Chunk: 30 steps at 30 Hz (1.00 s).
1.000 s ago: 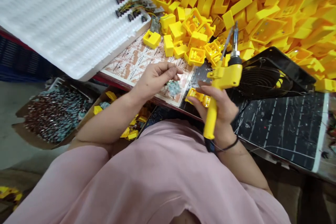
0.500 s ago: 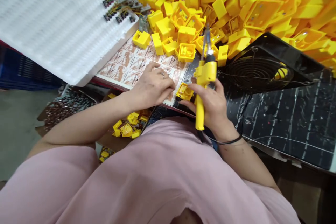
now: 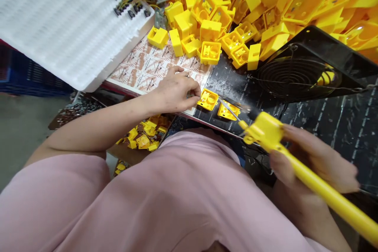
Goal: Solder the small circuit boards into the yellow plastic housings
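Observation:
My right hand [image 3: 313, 161] is closed around a yellow soldering iron [image 3: 267, 132]. The iron slants across the table's front edge, its metal tip and thin feed tube pointing left over two small yellow plastic housings. My left hand [image 3: 178, 90] wears a ring and rests low over the patterned sheet. Its thumb and index finger are pinched together at the left edge of the nearer housing [image 3: 208, 99]; what lies between them is too small to make out. Just right of that, the second open housing [image 3: 228, 110] lies partly behind the iron's tip.
A large heap of yellow housings [image 3: 211, 29] covers the back. A black fan with a wire guard [image 3: 291, 78] leans at right on the black mat [image 3: 313, 126]. White foam trays [image 3: 59, 27] stand at left, with wired parts [image 3: 138, 0] on their corner. More housings [image 3: 144, 139] lie below the edge.
My right hand has swung right and toward me with the soldering iron, which now points left instead of away. Two housings show where the hand was. My left hand has shifted slightly right.

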Motion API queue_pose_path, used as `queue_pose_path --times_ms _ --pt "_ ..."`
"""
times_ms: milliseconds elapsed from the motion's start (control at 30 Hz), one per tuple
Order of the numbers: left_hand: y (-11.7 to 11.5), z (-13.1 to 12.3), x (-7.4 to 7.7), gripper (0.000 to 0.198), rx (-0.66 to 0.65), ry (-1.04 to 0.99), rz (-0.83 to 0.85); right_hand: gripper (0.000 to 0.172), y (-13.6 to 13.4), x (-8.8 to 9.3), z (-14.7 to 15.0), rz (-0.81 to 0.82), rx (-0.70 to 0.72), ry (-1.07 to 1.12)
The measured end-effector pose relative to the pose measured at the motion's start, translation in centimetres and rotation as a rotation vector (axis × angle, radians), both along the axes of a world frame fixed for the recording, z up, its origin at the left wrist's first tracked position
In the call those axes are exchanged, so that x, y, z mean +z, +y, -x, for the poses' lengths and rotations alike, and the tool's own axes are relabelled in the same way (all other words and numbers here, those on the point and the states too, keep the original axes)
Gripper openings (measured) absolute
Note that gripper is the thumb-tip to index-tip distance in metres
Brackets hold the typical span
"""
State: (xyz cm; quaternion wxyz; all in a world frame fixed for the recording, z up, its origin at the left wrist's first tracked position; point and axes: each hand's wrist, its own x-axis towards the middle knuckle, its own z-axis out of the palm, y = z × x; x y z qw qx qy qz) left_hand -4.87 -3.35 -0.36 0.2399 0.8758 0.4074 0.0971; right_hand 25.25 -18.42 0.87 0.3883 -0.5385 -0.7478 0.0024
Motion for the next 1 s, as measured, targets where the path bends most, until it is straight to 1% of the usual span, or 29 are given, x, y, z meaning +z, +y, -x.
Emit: queue_pose_path --times_ms 67,100,167,233,333,467,667,767,833,1000 --pt "0.1 -0.2 0.1 0.021 -0.022 0.025 -0.035 0.058 1.2 0.0 0.6 -0.03 0.163 -0.043" --pt "0.1 -0.2 0.1 0.02 -0.034 0.037 -0.053 0.058 1.7 0.1 0.9 -0.046 0.239 -0.05" --pt "0.2 -0.3 0.2 0.02 -0.06 0.054 -0.077 0.049 2.4 0.4 1.3 -0.057 0.351 -0.039" --pt "0.3 -0.5 0.3 0.02 -0.072 0.062 -0.089 0.037 2.7 0.7 1.6 -0.055 0.399 -0.022" --pt "0.4 -0.7 0.2 0.021 -0.072 0.08 -0.108 0.026 3.0 0.8 2.0 -0.045 0.419 -0.052" --pt "0.5 -0.9 0.2 0.019 -0.082 0.106 -0.131 0.024 3.3 1.0 2.6 -0.07 0.42 -0.091" --pt "0.7 -1.3 0.2 0.016 -0.089 0.131 -0.17 0.02 2.9 2.1 2.4 0.068 0.449 -0.105" --pt "0.8 -1.4 0.1 0.016 -0.094 0.155 -0.184 0.01 2.6 2.2 1.6 0.111 0.431 -0.095" --pt "0.8 -1.4 0.1 0.017 -0.103 0.166 -0.191 0.006 2.6 2.0 1.3 0.132 0.432 -0.095" --pt "0.7 -1.6 0.5 0.022 -0.118 0.233 -0.202 0.026 2.8 1.5 2.2 0.03 0.465 -0.006"
